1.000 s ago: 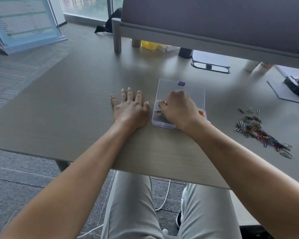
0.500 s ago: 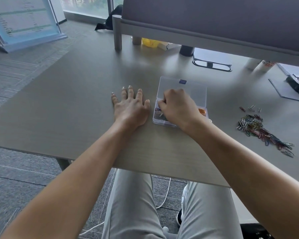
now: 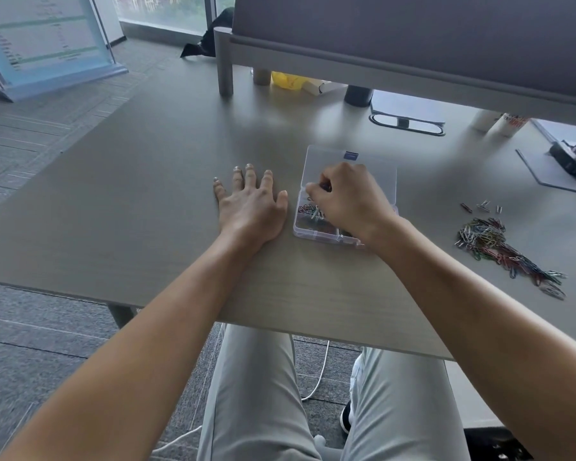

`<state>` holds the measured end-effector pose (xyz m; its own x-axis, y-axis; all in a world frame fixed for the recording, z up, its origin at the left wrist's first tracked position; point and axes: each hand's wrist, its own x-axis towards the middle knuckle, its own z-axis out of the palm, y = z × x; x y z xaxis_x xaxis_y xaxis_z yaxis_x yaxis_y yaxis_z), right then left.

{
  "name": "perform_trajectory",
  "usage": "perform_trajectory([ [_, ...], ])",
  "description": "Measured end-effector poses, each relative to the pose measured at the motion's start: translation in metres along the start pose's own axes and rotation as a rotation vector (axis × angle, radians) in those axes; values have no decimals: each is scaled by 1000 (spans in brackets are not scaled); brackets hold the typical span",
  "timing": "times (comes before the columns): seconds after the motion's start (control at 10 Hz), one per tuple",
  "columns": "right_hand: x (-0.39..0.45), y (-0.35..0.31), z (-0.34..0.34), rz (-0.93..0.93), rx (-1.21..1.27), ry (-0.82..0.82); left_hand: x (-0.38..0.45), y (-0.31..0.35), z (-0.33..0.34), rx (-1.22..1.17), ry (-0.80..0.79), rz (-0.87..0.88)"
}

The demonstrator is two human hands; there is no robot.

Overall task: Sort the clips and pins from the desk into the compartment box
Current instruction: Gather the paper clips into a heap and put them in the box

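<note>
While the left hand point(image 3: 250, 207) lies flat on the desk point(image 3: 120, 194) with its fingers spread, just beside the compartment box point(image 3: 316, 232), the right hand point(image 3: 346, 201) now sits higher over the box than it did a second ago, when its knuckles were low over the near compartments. Its fingers are curled, with thumb and forefinger pinched on something small and dark that I cannot make out; it looks like a clip. A few loose paper clips point(image 3: 313, 211) show in the near-left compartment below the fingers, so I judge a drop into that cell is under way or just finished, and the hand will soon need to go back for more.

The box lies near the desk's middle, its clear lid point(image 3: 379, 168) folded open away from the person. Its long axis runs across the desk, left to right, turned slightly, with the opening facing up. The main pile of coloured clips point(image 3: 499, 251) is well apart to the right, stretched in a streak that trails towards the near right. A few stray pieces point(image 3: 482, 206) lie just beyond it. Most of the sorting remains to be done
</note>
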<state>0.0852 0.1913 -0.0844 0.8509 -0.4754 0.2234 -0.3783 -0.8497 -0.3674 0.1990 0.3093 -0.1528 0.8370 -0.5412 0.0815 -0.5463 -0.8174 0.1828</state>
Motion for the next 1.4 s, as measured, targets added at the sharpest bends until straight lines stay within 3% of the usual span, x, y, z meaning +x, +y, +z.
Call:
perform_trajectory([
  [0.4, -15, 4, 8, -186, 40, -54, 0, 0, -1, -7, 2, 5],
  [0.6, -19, 9, 1, -210, 104, 15, -1, 0, -1, 1, 8, 10],
  [0.9, -16, 11, 6, -203, 84, -104, -1, 0, -1, -3, 9, 5],
  [1.1, -13, 11, 0, -149, 57, -69, 0, 0, -1, -8, 9, 2],
  [1.4, -7, -8, 8, -247, -118, 19, -1, 0, -1, -7, 9, 4],
])
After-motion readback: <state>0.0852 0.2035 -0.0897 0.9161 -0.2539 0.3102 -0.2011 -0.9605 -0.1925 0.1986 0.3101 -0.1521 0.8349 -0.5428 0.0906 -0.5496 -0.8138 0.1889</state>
